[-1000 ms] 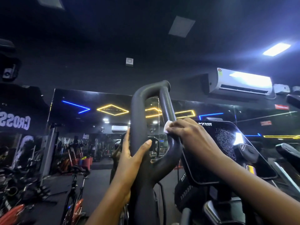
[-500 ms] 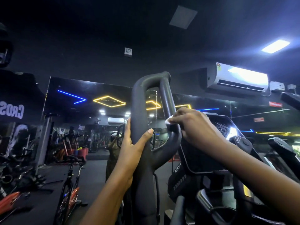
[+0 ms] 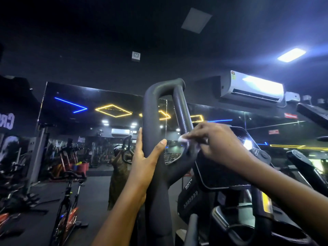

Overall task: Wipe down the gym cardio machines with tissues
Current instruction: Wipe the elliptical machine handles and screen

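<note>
Mid-wipe on the handle (image 3: pixel 154 112) of a cardio machine, to judge by the pose. Steadies the left bar of the loop with the left hand (image 3: pixel 144 162), thumb laid across the near face and fingers (image 3: pixel 140 139) reaching up along the far edge. Clamps the bar that way and holds nothing else. Presses a white tissue (image 3: pixel 182 139) to the right bar with the right hand (image 3: pixel 218 144), fingers curled and pinched on the wad, just above the lower junction of the two bars. Shows only a small corner of tissue past the fingertips (the rest hidden inside the grip). Crosses the upper edge of the dark console (image 3: pixel 221 174) with the right wrist; cannot tell whether touching or merely in front of it.

Looks like an early-to-middle point in the whole job: one loop under the tissue, nothing on the console or on the other machine parts at far right.

Next move, as a guess: calls for dragging the tissue along the right bar, over the top bend and down the left bar. Requires lifting the left hand off its patch to let the tissue pass, then bracing lower down. Needs firm, even pressure, and a refold once the wad wears thin. Probably worth bracing throughout, given a likely pivot somewhere below (not visible here).
</note>
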Demonstrator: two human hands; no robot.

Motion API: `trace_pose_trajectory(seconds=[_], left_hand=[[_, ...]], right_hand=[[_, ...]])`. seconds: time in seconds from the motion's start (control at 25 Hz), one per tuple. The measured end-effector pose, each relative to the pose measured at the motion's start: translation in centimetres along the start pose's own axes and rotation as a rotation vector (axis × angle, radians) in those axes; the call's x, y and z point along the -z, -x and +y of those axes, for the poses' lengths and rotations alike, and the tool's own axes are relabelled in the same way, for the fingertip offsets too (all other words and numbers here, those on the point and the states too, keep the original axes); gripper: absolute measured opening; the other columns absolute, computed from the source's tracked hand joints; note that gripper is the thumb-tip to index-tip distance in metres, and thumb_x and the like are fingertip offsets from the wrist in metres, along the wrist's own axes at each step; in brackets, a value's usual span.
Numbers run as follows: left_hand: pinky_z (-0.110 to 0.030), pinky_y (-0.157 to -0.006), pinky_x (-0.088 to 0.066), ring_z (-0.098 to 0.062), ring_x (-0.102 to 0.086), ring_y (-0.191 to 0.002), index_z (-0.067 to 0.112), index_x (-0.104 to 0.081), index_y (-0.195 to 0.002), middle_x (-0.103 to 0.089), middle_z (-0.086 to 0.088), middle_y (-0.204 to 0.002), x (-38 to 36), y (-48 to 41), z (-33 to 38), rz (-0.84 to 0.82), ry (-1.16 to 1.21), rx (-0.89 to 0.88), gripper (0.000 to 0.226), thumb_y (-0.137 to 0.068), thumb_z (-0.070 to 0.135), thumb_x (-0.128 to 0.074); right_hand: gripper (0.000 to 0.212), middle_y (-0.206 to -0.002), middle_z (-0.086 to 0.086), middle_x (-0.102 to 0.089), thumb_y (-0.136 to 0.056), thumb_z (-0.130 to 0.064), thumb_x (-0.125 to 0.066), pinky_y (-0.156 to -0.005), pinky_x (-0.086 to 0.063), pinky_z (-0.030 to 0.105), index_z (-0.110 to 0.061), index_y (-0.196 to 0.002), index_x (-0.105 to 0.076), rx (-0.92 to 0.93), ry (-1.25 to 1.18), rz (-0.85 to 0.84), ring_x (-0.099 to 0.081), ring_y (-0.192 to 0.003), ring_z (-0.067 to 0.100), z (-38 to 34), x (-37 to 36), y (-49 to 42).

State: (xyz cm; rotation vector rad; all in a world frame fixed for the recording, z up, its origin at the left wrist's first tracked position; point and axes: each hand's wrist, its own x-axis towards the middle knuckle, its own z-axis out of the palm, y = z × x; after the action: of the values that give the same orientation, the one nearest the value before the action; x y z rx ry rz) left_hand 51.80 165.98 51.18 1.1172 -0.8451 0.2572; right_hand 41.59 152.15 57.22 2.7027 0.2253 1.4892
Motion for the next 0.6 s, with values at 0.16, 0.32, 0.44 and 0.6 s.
trace_pose_trajectory(seconds=[0.16,0.32,0.44,0.6], left_hand=[[-0.031,-0.096,-0.049,-0.007,-0.057,-0.112,0.045,-0.016,-0.149,-0.049,0.011,-0.137,0.0,0.0,0.0,-0.005,0.009,0.008,0.099,-0.062,0.050,-0.065],[-0.036,-0.099,-0.048,-0.011,-0.056,-0.116,0.046,-0.016,-0.149,-0.047,0.010,-0.139,0.0,-0.1,-0.1,-0.001,0.000,0.016,0.101,-0.061,0.053,-0.065],[-0.025,-0.086,-0.051,-0.007,-0.057,-0.112,0.046,-0.016,-0.148,-0.049,0.012,-0.136,-0.1,-0.1,-0.1,0.001,0.009,0.024,0.097,-0.065,0.049,-0.064],[-0.038,-0.101,-0.047,-0.012,-0.057,-0.116,0.049,-0.017,-0.147,-0.050,0.010,-0.138,0.1,-0.1,-0.2,0.002,0.012,0.024,0.102,-0.059,0.053,-0.068]], right_hand=[[0.038,-0.088,0.001,-0.064,-0.072,0.005,-0.073,-0.068,-0.032,0.005,-0.015,-0.105,-0.072,-0.025,0.077,0.205,-0.047,-0.071,0.004,2.3,-2.0,-0.6],[0.042,-0.082,0.000,-0.063,-0.063,0.012,-0.076,-0.073,-0.029,-0.009,-0.010,-0.099,-0.073,-0.046,-0.049,0.357,-0.050,-0.067,-0.001,2.0,-4.8,3.5],[0.036,-0.080,-0.002,-0.061,-0.071,0.000,-0.066,-0.072,-0.033,-0.005,-0.015,-0.103,-0.072,-0.047,-0.190,0.481,-0.053,-0.073,0.002,0.0,-6.5,6.6],[0.028,-0.087,-0.010,-0.066,-0.080,-0.008,-0.062,-0.070,-0.040,0.000,-0.021,-0.104,-0.071,-0.082,-0.340,0.563,-0.058,-0.080,-0.007,-0.1,-6.2,6.2]])
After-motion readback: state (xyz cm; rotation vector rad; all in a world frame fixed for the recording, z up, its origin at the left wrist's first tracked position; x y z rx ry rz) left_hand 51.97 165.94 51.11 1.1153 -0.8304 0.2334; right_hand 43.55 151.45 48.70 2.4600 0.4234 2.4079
